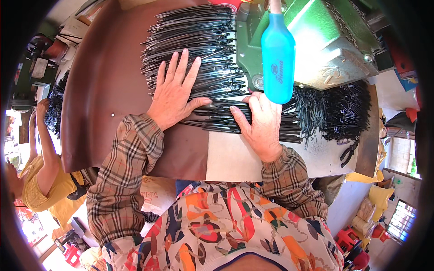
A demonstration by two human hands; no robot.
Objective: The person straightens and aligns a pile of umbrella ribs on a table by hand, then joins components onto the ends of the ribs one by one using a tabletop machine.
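Black strips [194, 40] (too many to count) lie on one worktable [235, 158] beside one green machine [312, 31], the left hand [174, 97] spread open over them, the right hand [263, 125] curled, its grip unclear.

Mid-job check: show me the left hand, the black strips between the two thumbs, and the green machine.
Left hand [173, 97]: head view, on the back of the hand.
Black strips [218, 116]: head view, on the uncovered part of the bunch.
Green machine [318, 36]: head view, on its brightly lit housing.
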